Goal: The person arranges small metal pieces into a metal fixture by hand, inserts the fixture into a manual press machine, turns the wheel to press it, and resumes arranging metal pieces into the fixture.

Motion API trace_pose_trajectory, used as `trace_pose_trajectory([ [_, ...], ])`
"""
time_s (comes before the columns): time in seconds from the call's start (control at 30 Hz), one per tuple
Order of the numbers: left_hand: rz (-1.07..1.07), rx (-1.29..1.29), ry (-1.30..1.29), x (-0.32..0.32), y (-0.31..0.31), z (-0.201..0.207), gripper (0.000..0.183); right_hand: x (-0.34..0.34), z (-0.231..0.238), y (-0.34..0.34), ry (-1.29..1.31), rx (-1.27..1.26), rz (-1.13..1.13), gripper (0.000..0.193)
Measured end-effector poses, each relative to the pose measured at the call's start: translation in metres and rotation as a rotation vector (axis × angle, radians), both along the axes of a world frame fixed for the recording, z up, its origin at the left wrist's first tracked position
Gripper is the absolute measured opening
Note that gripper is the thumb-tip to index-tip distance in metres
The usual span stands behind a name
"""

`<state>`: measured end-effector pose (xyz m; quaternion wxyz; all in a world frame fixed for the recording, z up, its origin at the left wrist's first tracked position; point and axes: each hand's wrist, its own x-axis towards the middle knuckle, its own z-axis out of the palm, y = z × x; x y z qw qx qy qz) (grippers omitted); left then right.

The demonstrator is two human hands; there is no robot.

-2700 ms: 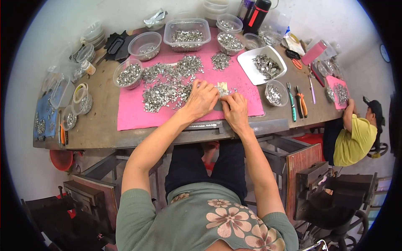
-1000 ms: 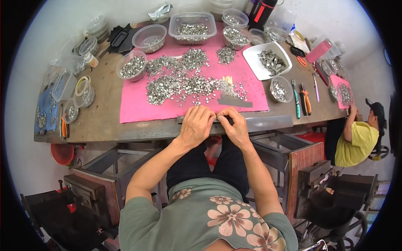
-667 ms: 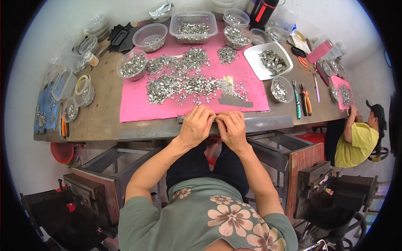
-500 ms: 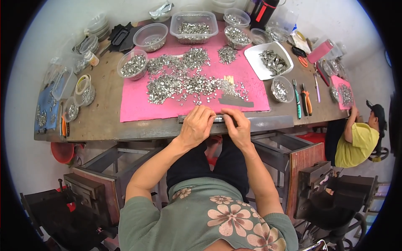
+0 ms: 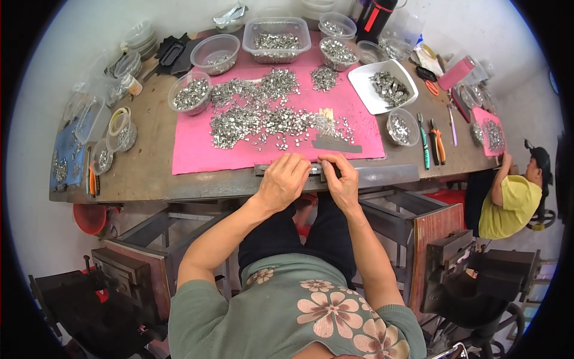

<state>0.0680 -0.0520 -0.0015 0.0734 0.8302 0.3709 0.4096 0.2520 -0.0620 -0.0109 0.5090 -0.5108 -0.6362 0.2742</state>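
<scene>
At the bench's front edge both hands work over a dark metal bar [image 5: 388, 174]. My left hand [image 5: 282, 180] is closed, its fingertips pressed together at a small silvery metal piece [image 5: 315, 170] that shows between the hands. Its palm side is hidden, so what it grips cannot be made out. Right beside that piece, my right hand [image 5: 342, 183] is curled with thumb and forefinger nearly together; something dark shows under the fingers, too small to name. Just beyond lie heaps of small silvery metal parts [image 5: 236, 127] on a pink mat [image 5: 194, 149], near a flat grey strip [image 5: 336, 146].
Clear tubs of metal parts [image 5: 277, 54] line the back. A white tray [image 5: 363, 90] stands right of the heaps, then a small round tub [image 5: 403, 128], a green-handled tool [image 5: 424, 146] and orange-handled pliers [image 5: 440, 148]. A person in yellow [image 5: 508, 203] sits at the right.
The hands stay at the same spot. The right thumb and fingers have shifted slightly, and a little more of the bright metal piece shows between the hands.
</scene>
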Motion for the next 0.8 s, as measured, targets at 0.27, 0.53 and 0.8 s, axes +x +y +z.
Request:
trace_pose_trajectory([
  [0.27,0.151,0.027,0.083,0.013,-0.011,0.004,0.016,0.0,0.0,-0.001,-0.01,-0.006,-0.009,0.012],
  [0.53,0.254,-0.067,-0.075,-0.045,0.008,0.014,0.01,-0.007,0.025,0.018,-0.313,0.11,0.037,0.009],
  [0.8,0.308,-0.092,0.06,-0.084,0.029,-0.006,0.007,-0.078,0.011,0.07,-0.532,0.222,0.239,0.006],
])
